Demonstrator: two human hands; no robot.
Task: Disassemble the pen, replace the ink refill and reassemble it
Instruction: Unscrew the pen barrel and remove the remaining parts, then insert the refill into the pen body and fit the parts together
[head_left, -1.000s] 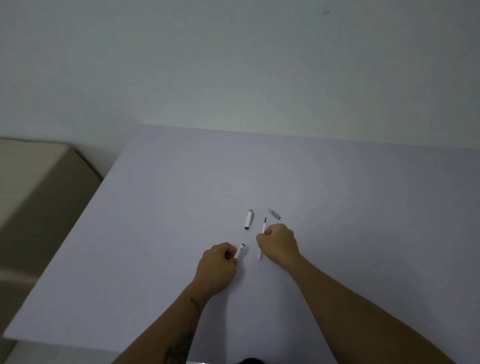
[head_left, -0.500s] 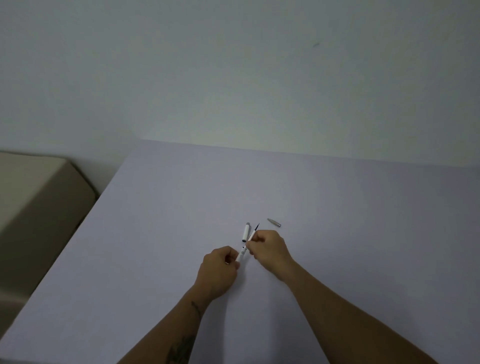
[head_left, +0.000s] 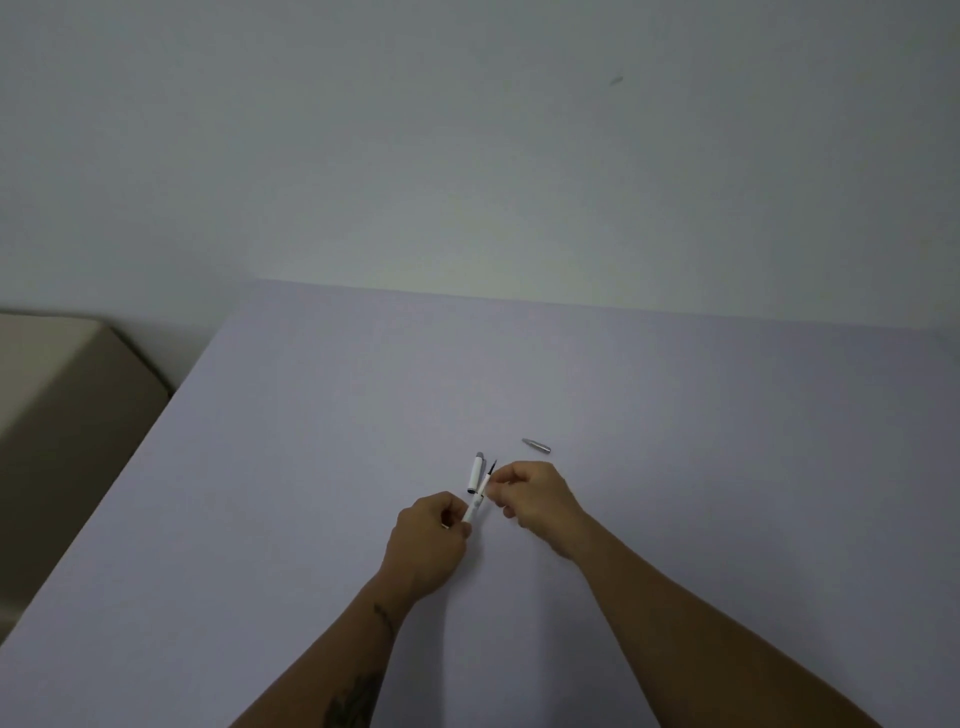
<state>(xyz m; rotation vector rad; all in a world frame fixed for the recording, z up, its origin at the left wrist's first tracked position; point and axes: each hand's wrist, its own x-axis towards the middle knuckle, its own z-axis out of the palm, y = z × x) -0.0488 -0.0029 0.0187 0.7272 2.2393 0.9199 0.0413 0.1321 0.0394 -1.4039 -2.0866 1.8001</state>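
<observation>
pen, lower centre of frame, dismantled: cap (head_left: 475, 473) and metal tip (head_left: 536, 446) lay loose on table (head_left: 311, 415). left hand (head_left: 428, 545) clasped barrel (head_left: 474, 511); right hand (head_left: 537, 499) pinched refill (head_left: 487, 477), partly inserted. tip and cap refitting remained.

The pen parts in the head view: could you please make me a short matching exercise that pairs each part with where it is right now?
Things:
1. pen barrel
2. ink refill
3. pen cap
4. metal tip

Places:
A. lying on the table, farthest right, apart from both hands
B. pinched in the right hand, lower end at the barrel's mouth
C. gripped in the left hand, open end pointing up and away
D. lying on the table just left of the refill's dark point

Pairs: 1-C, 2-B, 3-D, 4-A
</observation>
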